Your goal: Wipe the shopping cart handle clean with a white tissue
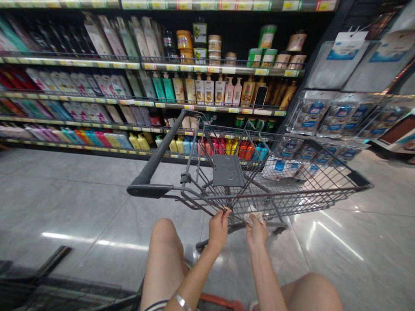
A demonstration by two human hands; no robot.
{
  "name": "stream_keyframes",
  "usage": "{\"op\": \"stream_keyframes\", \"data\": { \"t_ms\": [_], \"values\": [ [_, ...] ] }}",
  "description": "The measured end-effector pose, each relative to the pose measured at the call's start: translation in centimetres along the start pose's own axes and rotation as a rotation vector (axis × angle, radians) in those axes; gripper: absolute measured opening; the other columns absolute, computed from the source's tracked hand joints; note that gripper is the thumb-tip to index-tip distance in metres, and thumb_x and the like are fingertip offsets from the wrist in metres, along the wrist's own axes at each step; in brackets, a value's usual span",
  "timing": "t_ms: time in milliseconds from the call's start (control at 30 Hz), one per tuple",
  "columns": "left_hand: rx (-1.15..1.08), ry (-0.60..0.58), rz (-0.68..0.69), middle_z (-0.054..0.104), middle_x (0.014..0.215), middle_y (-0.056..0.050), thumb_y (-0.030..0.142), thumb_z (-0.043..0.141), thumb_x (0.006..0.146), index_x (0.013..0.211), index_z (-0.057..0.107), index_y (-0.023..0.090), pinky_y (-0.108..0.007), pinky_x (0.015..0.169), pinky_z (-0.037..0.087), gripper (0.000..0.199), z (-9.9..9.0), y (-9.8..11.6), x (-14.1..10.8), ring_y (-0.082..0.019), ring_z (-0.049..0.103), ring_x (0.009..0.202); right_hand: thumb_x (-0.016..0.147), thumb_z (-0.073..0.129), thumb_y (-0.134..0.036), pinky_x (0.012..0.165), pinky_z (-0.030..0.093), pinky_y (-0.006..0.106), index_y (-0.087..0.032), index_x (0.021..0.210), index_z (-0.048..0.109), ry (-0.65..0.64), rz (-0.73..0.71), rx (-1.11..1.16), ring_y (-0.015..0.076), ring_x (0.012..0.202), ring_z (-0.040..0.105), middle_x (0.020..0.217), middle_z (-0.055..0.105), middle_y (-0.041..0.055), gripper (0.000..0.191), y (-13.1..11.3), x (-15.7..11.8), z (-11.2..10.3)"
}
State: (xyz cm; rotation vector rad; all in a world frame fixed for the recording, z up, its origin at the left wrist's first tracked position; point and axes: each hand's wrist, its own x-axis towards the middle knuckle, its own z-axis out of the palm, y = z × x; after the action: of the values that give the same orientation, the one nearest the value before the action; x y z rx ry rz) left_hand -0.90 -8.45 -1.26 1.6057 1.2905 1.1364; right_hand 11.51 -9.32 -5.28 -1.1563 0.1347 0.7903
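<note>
My left hand [219, 225] is raised near the lower side of a metal shopping cart [275, 196], its fingers drawn together in a pinch; what they hold, if anything, is too small to make out. To its right, my right hand [257, 230] grips a crumpled white tissue [252, 214] between thumb and fingers, in front of the cart's wire side. The cart's grey handle [157, 157] is at the left, and a grey seat flap [228, 170] lies in its upper part.
Shelves [106, 99] of bottles and jars run behind the cart. Packaged goods [311, 113] hang at the right. My bent knees [165, 237] flank my forearms. A dark rack-like object [48, 268] stands at lower left on the grey tiled floor [97, 194].
</note>
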Motion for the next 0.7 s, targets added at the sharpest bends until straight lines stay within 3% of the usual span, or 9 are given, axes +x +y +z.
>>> {"op": "stream_keyframes", "data": {
  "t_ms": [267, 467, 633, 700],
  "values": [
    [-0.035, 0.002, 0.016, 0.069, 0.081, -0.006, 0.038, 0.042, 0.087, 0.088, 0.062, 0.018, -0.027, 0.07, 0.05, 0.029, -0.3, 0.0, 0.0, -0.017, 0.064, 0.073, 0.05, 0.066, -0.016, 0.056, 0.053, 0.022, -0.018, 0.07, 0.053, -0.011, 0.019, 0.079, 0.0109, 0.064, 0.06, 0.069, 0.059, -0.0034, 0.024, -1.1, -1.9, 0.3],
    [-0.107, 0.02, -0.058, 0.069, 0.09, -0.008, 0.036, 0.044, 0.085, 0.091, 0.062, 0.017, -0.031, 0.077, 0.05, 0.027, -0.3, 0.6, -0.5, -0.019, 0.064, 0.084, 0.055, 0.066, -0.018, 0.06, 0.05, 0.022, -0.016, 0.076, 0.057, -0.101, -0.111, 0.118, 0.0103, 0.068, 0.06, 0.077, 0.062, -0.0007, 0.023, -2.7, -5.0, 2.9],
    [-0.074, 0.27, -0.015, 0.063, 0.099, -0.011, 0.027, 0.046, 0.082, 0.103, 0.056, 0.015, -0.036, 0.084, 0.048, 0.026, -0.1, 1.4, -2.4, -0.02, 0.061, 0.093, 0.062, 0.066, -0.028, 0.062, 0.048, 0.026, -0.016, 0.08, 0.058, -0.097, -0.323, -0.063, 0.0126, 0.066, 0.058, 0.072, 0.062, -0.0005, 0.023, -3.1, -6.5, 4.1],
    [-0.081, 0.289, 0.008, 0.062, 0.095, -0.01, 0.026, 0.045, 0.082, 0.1, 0.056, 0.016, -0.035, 0.082, 0.048, 0.023, 0.1, 2.2, -2.9, -0.019, 0.061, 0.089, 0.064, 0.065, -0.032, 0.063, 0.048, 0.028, -0.015, 0.083, 0.058, -0.083, -0.396, -0.155, 0.0139, 0.066, 0.057, 0.073, 0.062, 0.0007, 0.026, -3.3, -6.6, 4.2]
  ]
}}
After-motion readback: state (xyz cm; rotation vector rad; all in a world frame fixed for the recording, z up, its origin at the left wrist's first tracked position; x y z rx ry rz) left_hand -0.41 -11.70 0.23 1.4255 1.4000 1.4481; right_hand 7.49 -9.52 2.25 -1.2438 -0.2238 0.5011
